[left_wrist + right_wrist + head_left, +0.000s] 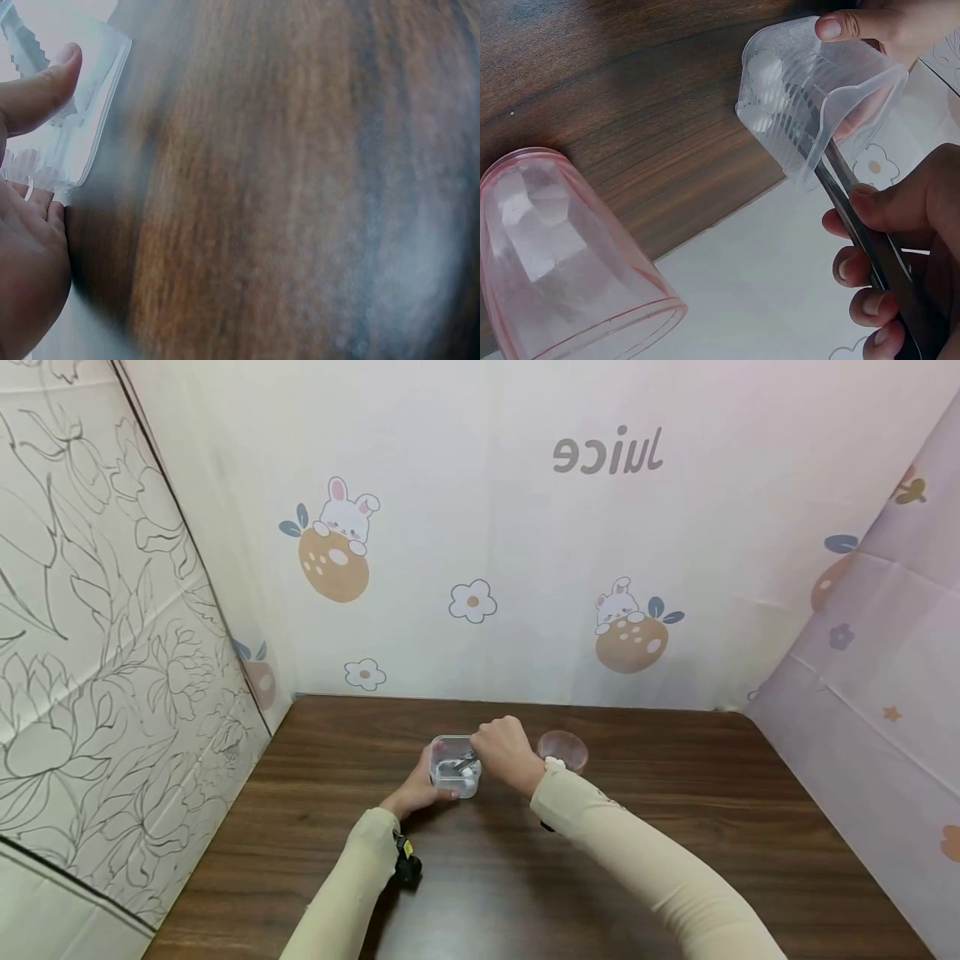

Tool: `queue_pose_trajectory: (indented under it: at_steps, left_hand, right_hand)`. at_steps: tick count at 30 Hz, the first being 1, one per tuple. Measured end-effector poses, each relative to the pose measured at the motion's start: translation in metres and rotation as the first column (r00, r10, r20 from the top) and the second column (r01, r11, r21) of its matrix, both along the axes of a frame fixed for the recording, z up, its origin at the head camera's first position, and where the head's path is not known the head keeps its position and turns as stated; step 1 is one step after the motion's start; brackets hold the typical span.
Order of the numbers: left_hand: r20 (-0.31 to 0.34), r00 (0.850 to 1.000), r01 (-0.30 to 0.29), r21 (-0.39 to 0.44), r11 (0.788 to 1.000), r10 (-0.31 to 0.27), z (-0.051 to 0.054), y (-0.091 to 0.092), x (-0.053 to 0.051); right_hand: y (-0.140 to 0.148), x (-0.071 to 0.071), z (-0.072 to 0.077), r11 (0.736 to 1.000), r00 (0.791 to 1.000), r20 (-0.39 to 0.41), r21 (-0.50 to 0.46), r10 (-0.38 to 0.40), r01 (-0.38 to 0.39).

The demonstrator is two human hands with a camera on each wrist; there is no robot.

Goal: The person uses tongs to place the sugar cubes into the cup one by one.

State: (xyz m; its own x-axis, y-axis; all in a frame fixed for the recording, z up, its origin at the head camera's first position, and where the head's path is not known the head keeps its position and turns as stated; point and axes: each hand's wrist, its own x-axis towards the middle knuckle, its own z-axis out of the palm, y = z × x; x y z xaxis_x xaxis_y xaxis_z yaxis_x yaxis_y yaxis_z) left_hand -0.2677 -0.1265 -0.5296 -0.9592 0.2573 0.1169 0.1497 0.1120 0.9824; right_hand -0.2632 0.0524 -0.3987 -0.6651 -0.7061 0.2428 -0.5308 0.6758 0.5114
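Note:
My left hand grips a clear plastic container from its left side, with the thumb along its near wall. Round white pieces lie at the container's bottom. Metal tongs are held in my right hand, thumb on one arm and fingers curled round the other. Their tips reach down inside the container, near the white pieces; whether they pinch one I cannot tell. In the left wrist view a toothed tong end shows blurred through the plastic.
A transparent pink cup stands on the dark wooden table, right of the container and close to my right wrist. Pale angular patches show in its wall. Behind the table's far edge hangs a printed curtain.

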Motion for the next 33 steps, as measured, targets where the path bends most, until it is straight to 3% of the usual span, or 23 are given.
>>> queue_pose_trajectory:
  at_steps: [6, 9, 19, 33]
  left_hand:
    - [0.019, 1.000, 0.024, 0.021, 0.999, -0.025, 0.019, 0.002, 0.010]
    - [0.026, 0.999, 0.031, 0.016, 0.999, -0.031, 0.024, 0.002, 0.012]
    - [0.021, 1.000, -0.013, -0.030, 0.999, 0.014, 0.001, 0.000, 0.000]
    - [0.014, 1.000, -0.010, -0.004, 1.000, 0.010, -0.005, -0.001, -0.003]
  right_hand:
    - [-0.001, -0.001, -0.003, 1.000, 1.000, 0.004, 0.027, -0.009, 0.009]
    - [0.000, -0.001, -0.004, 0.999, 1.000, 0.016, 0.036, -0.017, 0.016]
    - [0.007, -0.002, -0.001, 1.000, 1.000, 0.012, -0.007, 0.000, 0.000]
    - [0.022, 0.009, 0.020, 0.994, 0.998, 0.013, -0.087, 0.061, -0.059]
